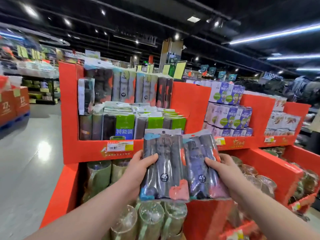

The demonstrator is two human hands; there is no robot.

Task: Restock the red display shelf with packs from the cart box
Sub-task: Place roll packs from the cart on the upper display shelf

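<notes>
The left hand (138, 168) clasps the left pack (163, 170), thumb across its face; the right hand (225, 168) clasps the right pack (201, 163) likewise. Both hover before the red display shelf (86, 151), mid-carry. Next: lift them to the blurred back row (124, 85), seemingly matching packs.

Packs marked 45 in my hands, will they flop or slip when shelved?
Probably soft but not floppy: the packs hold flat between left hand and right hand. Glossy wrap looks slippery. Likely stand upright, like matching ones on the red display shelf.
</notes>
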